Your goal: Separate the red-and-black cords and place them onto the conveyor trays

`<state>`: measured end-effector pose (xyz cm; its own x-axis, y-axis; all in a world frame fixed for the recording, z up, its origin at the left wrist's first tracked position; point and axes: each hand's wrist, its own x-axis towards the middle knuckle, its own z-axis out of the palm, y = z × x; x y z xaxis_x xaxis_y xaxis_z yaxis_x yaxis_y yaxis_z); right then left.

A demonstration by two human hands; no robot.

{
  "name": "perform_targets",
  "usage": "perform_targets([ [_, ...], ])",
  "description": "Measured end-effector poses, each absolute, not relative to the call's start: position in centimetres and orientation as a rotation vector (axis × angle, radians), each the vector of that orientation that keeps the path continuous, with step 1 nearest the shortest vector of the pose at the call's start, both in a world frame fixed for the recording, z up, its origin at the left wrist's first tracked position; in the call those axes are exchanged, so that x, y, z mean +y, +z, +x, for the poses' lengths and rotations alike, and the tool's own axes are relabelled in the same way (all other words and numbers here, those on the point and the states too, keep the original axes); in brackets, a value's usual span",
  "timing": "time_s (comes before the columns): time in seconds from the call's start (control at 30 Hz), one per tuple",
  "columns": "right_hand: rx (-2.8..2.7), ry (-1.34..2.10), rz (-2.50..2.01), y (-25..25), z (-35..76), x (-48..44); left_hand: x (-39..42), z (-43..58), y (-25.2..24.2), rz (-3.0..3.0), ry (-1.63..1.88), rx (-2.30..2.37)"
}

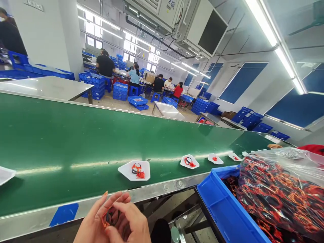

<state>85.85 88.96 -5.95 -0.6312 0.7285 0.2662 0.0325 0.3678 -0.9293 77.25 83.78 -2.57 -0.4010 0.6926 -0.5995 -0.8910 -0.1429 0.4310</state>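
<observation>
At the far left edge, well up from the fingers, a white plastic tray (5,175), cut off by the frame, on a long green conveyor belt (50,141). Just left of the fingers, a strip of blue tape (64,214) on the belt's steel edge rail (162,187).

Next, the left hand (95,219), fingers (111,199) curled together and clamped on a small oval loop of black and orange-red cable (110,217). Held between both hands, just below the rail, that loop with its long axis roughly level, rising slightly to the right, and its opening toward the head camera; part hidden behind the fingers. Beside it, the right hand (131,221), fingertips (121,206) together and pressed on the same loop from above.

Ahead of the fingers on the belt, an angular white tray (125,171) bearing a black loop with orange-red parts; farther right, a row of smaller white trays (215,158). Right of the fingers, a blue plastic crate (222,209) under a clear plastic bag of black and orange-red cable loops (278,192). Beyond the bag, another person's hand (274,146) and red sleeve (312,149).
</observation>
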Motion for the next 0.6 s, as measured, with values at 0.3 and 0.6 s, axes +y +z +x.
perform_targets([
  [0.3,-1.614,1.789,-0.854,-7.9,86.5,89.6,83.2,77.2,-2.1,-0.211,1.777,0.784],
  [0.6,-1.644,1.465,-0.920,-6.4,87.4,89.5,83.4,78.4,-4.1,-0.101,1.702,0.908],
])
